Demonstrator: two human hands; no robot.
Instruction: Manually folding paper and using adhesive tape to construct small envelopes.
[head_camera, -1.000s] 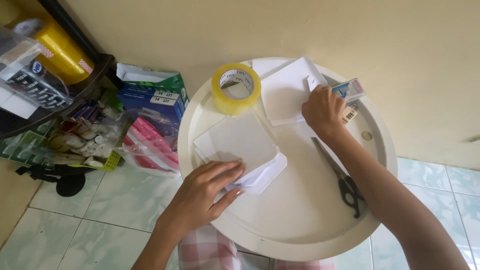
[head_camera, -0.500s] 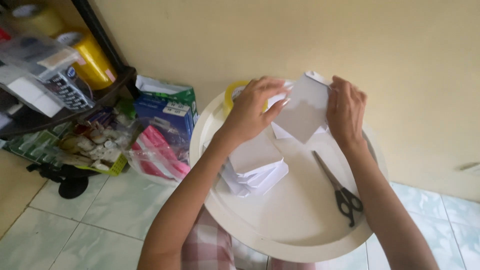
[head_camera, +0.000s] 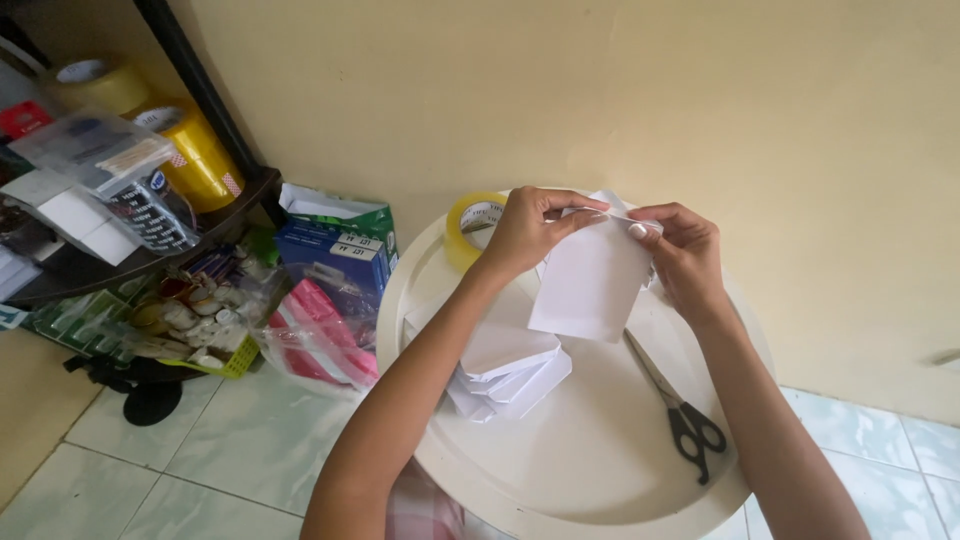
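Left grip (head_camera: 530, 228): I pinch the white envelope (head_camera: 590, 285) at its top edge.
Right grip (head_camera: 682, 250): pinching the same edge, above the bench (head_camera: 600, 470).
Done: folded stack (head_camera: 505, 365) at 7 o'clock.
Left: scissors (head_camera: 680, 405) and tape roll (head_camera: 470, 225) untouched.

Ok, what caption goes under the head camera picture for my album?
Both hands, left hand and right hand, hold up a white paper envelope over a round table.

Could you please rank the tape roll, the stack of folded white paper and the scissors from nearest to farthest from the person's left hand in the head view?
From the left hand:
1. Tape roll, just to its left at the table's back edge.
2. Stack of folded white paper, below it, mid-table.
3. Scissors, on the table's right side, toward the front.
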